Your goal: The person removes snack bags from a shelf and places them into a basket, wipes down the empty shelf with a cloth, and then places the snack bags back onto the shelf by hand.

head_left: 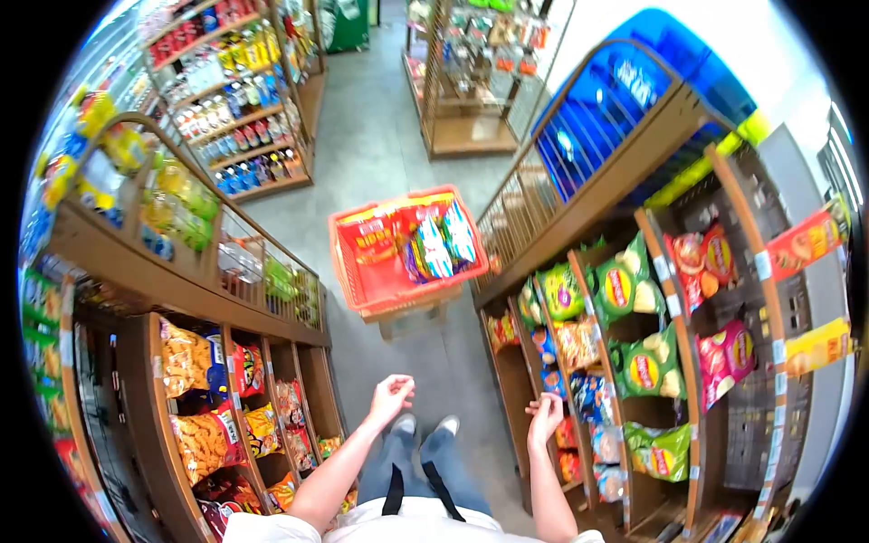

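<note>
My left hand [392,399] hangs in the air over the aisle floor, fingers loosely bent and holding nothing. Off to the right, my right hand [545,417] is also free, its fingers half curled, close to the chip shelf. Ahead of both hands is a red shopping basket [369,294] on a low stand, apart from them. Inside it lie a red snack bag [373,237] and colourful blue, white and purple packs [438,248]. On the right shelf are green chip bags [620,288] and a pink chip bag [726,362].
A left shelf [156,380] holds orange snack bags [208,441] and red ones. Farther off stand a drinks rack [244,122] and a wire display rack [471,136]. Big blue water bottles [625,90] sit atop the right shelving. Grey floor [362,136] runs between the shelves.
</note>
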`<state>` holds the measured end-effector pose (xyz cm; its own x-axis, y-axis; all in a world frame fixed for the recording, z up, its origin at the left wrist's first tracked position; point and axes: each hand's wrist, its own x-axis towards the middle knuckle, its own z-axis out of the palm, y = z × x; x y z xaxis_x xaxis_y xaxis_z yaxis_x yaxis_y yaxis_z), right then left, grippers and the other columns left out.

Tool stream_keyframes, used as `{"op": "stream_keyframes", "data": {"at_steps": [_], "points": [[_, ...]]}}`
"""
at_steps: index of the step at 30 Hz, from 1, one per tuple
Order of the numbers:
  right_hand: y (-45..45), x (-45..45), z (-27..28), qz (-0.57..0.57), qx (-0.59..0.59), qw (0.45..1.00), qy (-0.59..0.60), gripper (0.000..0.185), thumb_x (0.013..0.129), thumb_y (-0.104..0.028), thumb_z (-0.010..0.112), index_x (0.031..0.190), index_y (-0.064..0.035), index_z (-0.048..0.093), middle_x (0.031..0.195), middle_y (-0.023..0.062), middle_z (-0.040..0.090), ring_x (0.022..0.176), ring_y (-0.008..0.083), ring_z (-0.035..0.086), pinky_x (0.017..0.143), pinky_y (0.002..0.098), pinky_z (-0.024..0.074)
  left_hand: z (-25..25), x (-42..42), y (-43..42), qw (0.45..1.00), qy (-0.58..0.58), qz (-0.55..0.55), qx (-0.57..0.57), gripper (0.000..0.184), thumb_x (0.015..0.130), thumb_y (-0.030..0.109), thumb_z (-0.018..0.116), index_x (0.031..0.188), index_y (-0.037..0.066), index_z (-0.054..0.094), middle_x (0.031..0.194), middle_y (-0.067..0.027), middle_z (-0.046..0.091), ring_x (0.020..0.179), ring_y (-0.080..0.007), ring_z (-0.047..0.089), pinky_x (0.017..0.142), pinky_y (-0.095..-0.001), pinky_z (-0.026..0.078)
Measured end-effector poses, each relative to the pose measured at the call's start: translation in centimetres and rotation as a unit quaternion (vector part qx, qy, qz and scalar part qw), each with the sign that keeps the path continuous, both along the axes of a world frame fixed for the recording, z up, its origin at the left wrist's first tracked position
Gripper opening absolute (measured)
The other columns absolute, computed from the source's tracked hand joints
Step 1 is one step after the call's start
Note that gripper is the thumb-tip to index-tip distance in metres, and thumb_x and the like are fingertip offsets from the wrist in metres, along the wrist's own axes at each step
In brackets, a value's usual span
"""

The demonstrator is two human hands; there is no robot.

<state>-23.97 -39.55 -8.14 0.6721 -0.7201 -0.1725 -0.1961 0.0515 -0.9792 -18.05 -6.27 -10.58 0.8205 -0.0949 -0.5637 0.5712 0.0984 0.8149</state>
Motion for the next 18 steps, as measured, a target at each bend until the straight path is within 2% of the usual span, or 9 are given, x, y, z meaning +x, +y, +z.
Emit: {"op": "stream_keyframes", "data": {"at_steps": [4,6,8,11,13,18], "points": [[0.8,2.9,4.4,0.044,0.014,0.999,-0.029,0.008,0.094,-0.008,0.056,0.098,-0.0028,0.06,0.086,0.0036,0.059,0.066,0.011,0.06,0.052,0.0238,0.0544,3.3,0.5,-2.4,0.999,-0.02,-0.025,0.01,0.025,0.091,0.023,0.066,0.107,0.003,0.064,0.092,-0.006,0.066,0.082,-0.0137,0.064,0.064,-0.0291,0.056],[1.2,3.2,6.6,0.071,0.007,0.996,-0.052,0.01,0.094,-0.009,0.057,0.1,-0.002,0.06,0.088,0.0044,0.061,0.066,0.0111,0.06,0.053,0.0244,0.055,4.3,-0.3,-4.1,0.999,-0.022,-0.04,0.007,0.026,0.092,0.024,0.064,0.108,0.003,0.063,0.094,-0.0064,0.067,0.084,-0.014,0.065,0.066,-0.0294,0.056],[1.3,2.9,7.6,0.084,0.05,0.993,-0.067,0.009,0.094,-0.007,0.057,0.099,-0.0019,0.061,0.086,0.0045,0.062,0.069,0.0121,0.062,0.058,0.026,0.0562,4.7,-1.2,-5.7,0.997,-0.025,-0.07,-0.002,0.028,0.093,0.025,0.063,0.109,0.003,0.063,0.095,-0.0069,0.067,0.085,-0.0142,0.065,0.067,-0.03,0.056],[0.5,2.6,7.1,0.148,0.079,0.983,-0.071,0.009,0.094,-0.007,0.055,0.1,-0.0024,0.06,0.086,0.007,0.061,0.071,0.0144,0.063,0.059,0.0275,0.0574,5.9,-2.8,-7.4,0.994,-0.018,-0.111,0.016,0.029,0.094,0.026,0.061,0.111,0.002,0.062,0.098,-0.008,0.067,0.088,-0.0151,0.065,0.07,-0.0313,0.055],[0.6,3.3,7.3,0.199,0.106,0.974,-0.033,0.008,0.093,-0.005,0.053,0.098,-0.0027,0.06,0.086,0.0071,0.063,0.073,0.0145,0.064,0.059,0.0273,0.0574,7.4,-3.7,-7.9,0.99,-0.012,-0.134,0.046,0.03,0.095,0.027,0.059,0.112,0.002,0.062,0.099,-0.008,0.066,0.089,-0.0152,0.064,0.073,-0.0316,0.055],[1.4,5.8,7.0,0.257,0.101,0.96,-0.047,0.008,0.09,0.002,0.055,0.09,-0.0043,0.059,0.087,0.0054,0.064,0.076,0.0123,0.063,0.059,0.0258,0.0573,8.5,-4.6,-6.1,0.99,-0.044,-0.102,0.084,0.031,0.095,0.03,0.06,0.111,0.003,0.064,0.095,-0.0046,0.067,0.084,-0.0111,0.062,0.071,-0.0298,0.054]]}}
